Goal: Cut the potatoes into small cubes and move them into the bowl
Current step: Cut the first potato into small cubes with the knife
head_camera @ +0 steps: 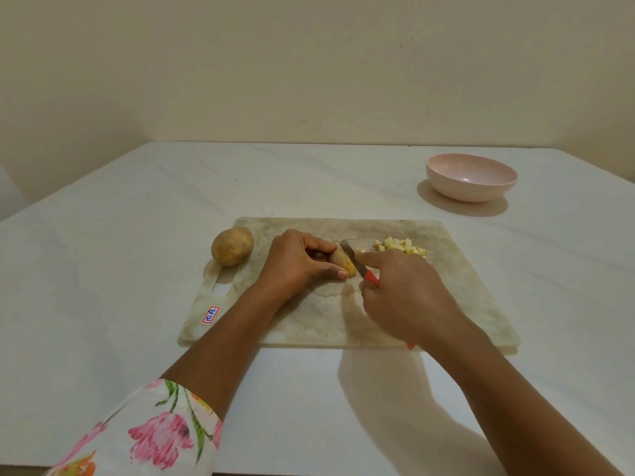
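**Q:** What is lying at the left of the cutting board (446,297)?

**A:** A red-and-blue sticker (210,315) is sitting near the left corner. Its letters are running sideways and I cannot read them with confidence. Just beyond it, a whole potato (232,246) is resting uncut at the board's left edge.

**Q:** How are the hands working?

**A:** The left hand (299,261) is curling over a potato piece (343,264) and pinning it to the board. The right hand (409,304) is gripping the red handle of a knife (357,264), with the blade meeting the piece's cut end.

**Q:** Handling notes?

**A:** The piece is probably behaving as firm, dense and prone to rolling, with a wet, slippery cut face. Holding it on the skin, fingertips back from the blade, is looking safest. The cubes (400,248) are lying piled right of the knife, light and loose. The bowl (471,176) is standing well apart on the desk (103,269), showing no cubes.
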